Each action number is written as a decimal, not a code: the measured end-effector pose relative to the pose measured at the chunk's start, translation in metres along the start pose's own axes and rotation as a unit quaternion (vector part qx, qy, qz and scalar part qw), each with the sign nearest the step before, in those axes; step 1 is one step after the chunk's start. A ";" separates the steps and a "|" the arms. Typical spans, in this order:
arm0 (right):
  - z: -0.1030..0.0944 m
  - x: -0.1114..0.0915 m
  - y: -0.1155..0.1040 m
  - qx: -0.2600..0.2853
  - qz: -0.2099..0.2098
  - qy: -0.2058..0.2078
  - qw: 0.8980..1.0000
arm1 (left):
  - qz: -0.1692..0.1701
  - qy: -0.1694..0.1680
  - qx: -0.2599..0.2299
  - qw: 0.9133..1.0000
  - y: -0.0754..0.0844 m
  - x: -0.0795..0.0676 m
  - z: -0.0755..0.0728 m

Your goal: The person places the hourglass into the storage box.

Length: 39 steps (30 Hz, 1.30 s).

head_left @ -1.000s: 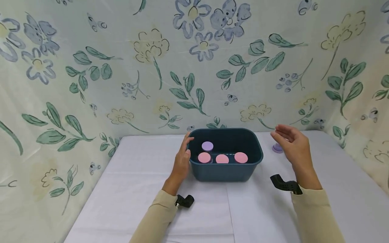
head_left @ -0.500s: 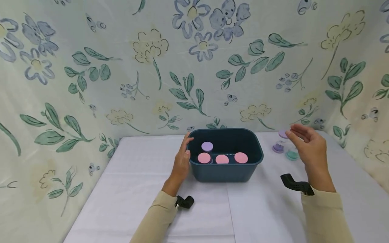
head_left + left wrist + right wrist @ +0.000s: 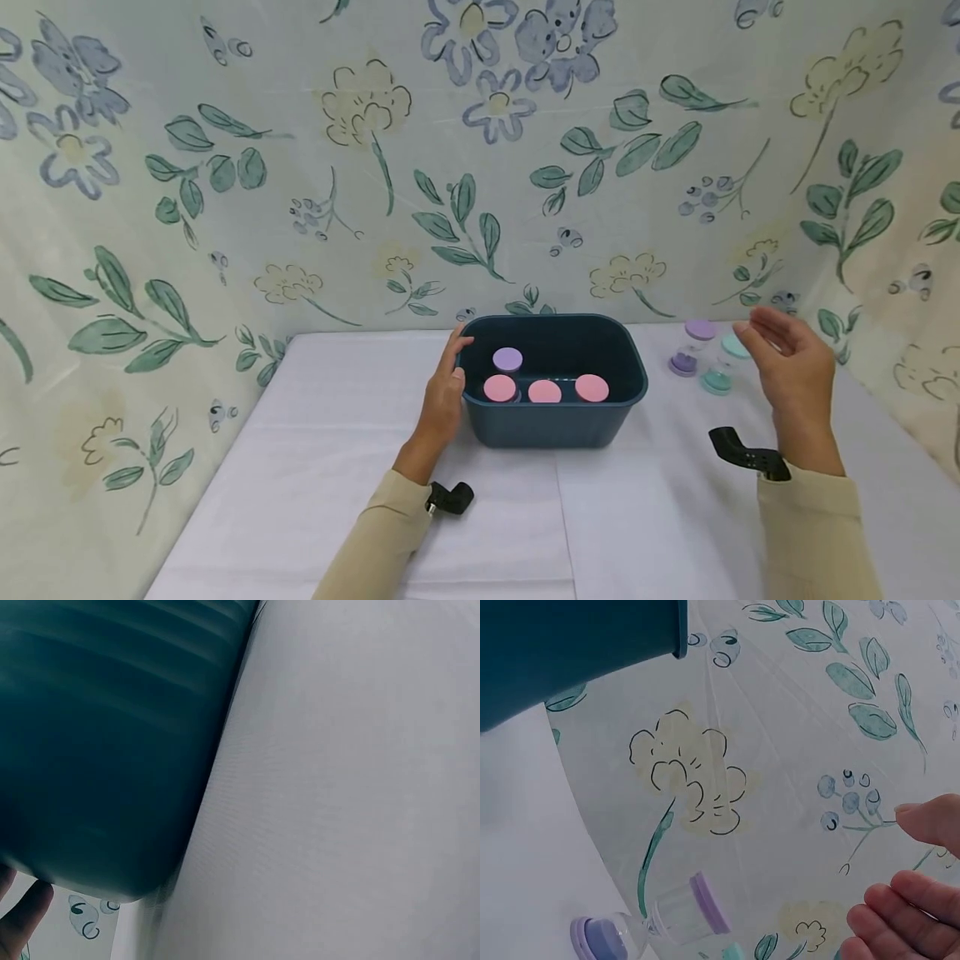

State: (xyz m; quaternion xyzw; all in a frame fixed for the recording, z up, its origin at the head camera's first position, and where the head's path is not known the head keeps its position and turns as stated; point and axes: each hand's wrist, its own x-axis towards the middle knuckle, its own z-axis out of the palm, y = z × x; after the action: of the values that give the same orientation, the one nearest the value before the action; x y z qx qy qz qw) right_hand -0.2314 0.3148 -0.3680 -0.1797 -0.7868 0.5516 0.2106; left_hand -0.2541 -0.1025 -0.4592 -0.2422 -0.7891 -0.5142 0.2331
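Observation:
My left hand [image 3: 442,396] rests against the left end of a dark teal plastic bin [image 3: 555,425], fingertips at its rim. In the left wrist view, a few fingers [image 3: 28,911] touch the bin's wall. My right hand [image 3: 798,371] is raised at the right, fingers loosely bent, with nothing between thumb and fingers. Just left of it stand two small sand timers: a purple one [image 3: 684,363], its purple sand at the bottom, and a mint-green one [image 3: 717,382]. In the right wrist view, the purple sand timer [image 3: 686,913] shows fully while only the green cap [image 3: 733,951] peeks in.
Inside the bin stand several pieces with round tops, one purple [image 3: 507,360] and three pink, such as the pink top [image 3: 592,388]. A white cloth [image 3: 360,417] covers the table. Behind it hangs a floral curtain [image 3: 465,208].
My right hand has drawn away to the right, bringing the purple and then the green sand timer into sight. My left hand stays at the bin.

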 end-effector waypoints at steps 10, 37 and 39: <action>0.000 0.013 0.013 0.014 0.032 0.008 0.999 | 0.001 0.002 0.000 1.000 -0.001 0.000 -0.002; -0.001 0.032 0.063 -0.033 0.073 -0.018 0.997 | -0.002 0.001 -0.007 1.000 0.000 -0.002 0.001; -0.001 0.033 0.066 -0.035 0.077 -0.021 0.996 | -0.003 0.002 -0.006 1.000 0.000 -0.002 0.002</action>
State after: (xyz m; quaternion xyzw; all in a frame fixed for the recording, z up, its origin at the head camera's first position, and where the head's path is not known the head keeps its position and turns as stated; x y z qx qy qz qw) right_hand -0.2551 0.3540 -0.4251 -0.2359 -0.7938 0.5416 0.1446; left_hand -0.2525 -0.1012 -0.4610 -0.2405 -0.7860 -0.5204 0.2315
